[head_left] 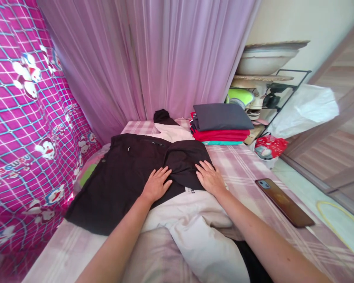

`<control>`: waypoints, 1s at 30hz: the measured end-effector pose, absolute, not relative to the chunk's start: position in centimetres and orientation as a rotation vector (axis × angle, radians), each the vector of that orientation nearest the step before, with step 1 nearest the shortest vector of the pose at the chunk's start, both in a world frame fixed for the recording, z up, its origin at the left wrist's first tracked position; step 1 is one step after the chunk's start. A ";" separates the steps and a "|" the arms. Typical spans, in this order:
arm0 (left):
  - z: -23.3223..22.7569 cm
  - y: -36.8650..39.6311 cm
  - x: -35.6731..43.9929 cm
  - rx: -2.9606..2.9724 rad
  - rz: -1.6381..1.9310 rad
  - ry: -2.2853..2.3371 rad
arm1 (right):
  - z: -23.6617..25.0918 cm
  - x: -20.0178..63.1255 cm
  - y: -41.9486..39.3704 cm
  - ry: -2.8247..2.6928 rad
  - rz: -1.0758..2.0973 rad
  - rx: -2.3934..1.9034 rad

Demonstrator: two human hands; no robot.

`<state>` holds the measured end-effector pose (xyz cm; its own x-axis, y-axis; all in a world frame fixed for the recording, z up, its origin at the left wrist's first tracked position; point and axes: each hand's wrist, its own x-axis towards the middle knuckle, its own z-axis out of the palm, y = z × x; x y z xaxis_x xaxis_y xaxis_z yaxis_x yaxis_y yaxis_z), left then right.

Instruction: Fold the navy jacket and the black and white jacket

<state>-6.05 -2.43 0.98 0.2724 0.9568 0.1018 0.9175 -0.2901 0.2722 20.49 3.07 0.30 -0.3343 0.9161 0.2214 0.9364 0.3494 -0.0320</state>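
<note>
A black and off-white jacket (132, 165) lies spread on the checked bed sheet, with small lettering near its middle. My left hand (157, 184) rests flat on the black part, fingers spread. On the right, my right hand (209, 177) lies with fingers outstretched over the black edge of the hood-like upper section. One light sleeve (202, 239) trails toward me beneath my right forearm and ends in black. The other sleeve, with a black cuff (162, 116), reaches away toward the curtain.
Beyond the jacket stands a stack of folded clothes (224, 118), dark grey on top, red and teal below. A phone (283, 202) with a cable lies at the right. Purple curtains (171, 59) hang behind, and a rack (292, 94) holds basins and shoes.
</note>
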 end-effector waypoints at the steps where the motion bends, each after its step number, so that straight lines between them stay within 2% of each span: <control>1: 1.0 -2.5 -6.1 2.366 0.379 1.763 | 0.1 20.5 3.0 -2.395 -0.165 -1.671; 13: 0.1 -2.5 -7.0 2.330 0.550 1.690 | -1.1 20.6 3.4 -2.313 -0.303 -1.575; 30: -0.8 -2.2 -7.5 2.339 0.669 1.682 | -0.9 20.3 3.4 -2.288 -0.293 -1.586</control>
